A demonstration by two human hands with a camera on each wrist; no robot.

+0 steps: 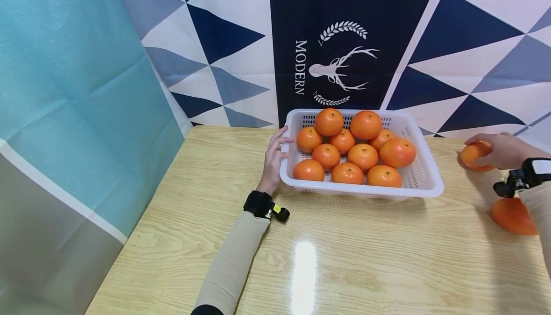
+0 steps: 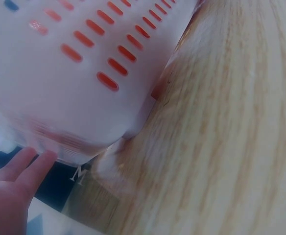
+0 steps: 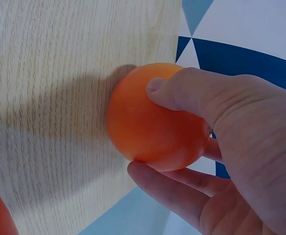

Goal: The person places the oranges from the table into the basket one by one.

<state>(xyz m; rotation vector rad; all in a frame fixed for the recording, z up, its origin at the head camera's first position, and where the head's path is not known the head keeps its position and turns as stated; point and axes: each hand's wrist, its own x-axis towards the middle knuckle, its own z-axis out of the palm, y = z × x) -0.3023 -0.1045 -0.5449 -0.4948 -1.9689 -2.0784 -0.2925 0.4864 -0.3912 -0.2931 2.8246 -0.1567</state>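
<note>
A white plastic basket point(image 1: 424, 174) with slotted walls stands on the table, holding several oranges point(image 1: 363, 157), some stacked on others. At its left end my left hand point(image 1: 271, 162) touches the rim; the left wrist view shows two straight fingers point(image 2: 33, 174) against the basket's outer wall point(image 2: 59, 103). Far to the right, my right hand point(image 1: 508, 150) grips a single orange point(image 1: 471, 156) close over the table. In the right wrist view the thumb point(image 3: 175, 93) lies across the top of this orange point(image 3: 148, 122), with the fingers around its other side.
Another large orange point(image 1: 510, 217) lies on the wooden table point(image 1: 366, 253) under the right forearm, partly covered by it. A patterned cloth point(image 1: 241, 42) hangs directly behind the basket. A light-blue cloth point(image 1: 86, 90) borders the table's left edge.
</note>
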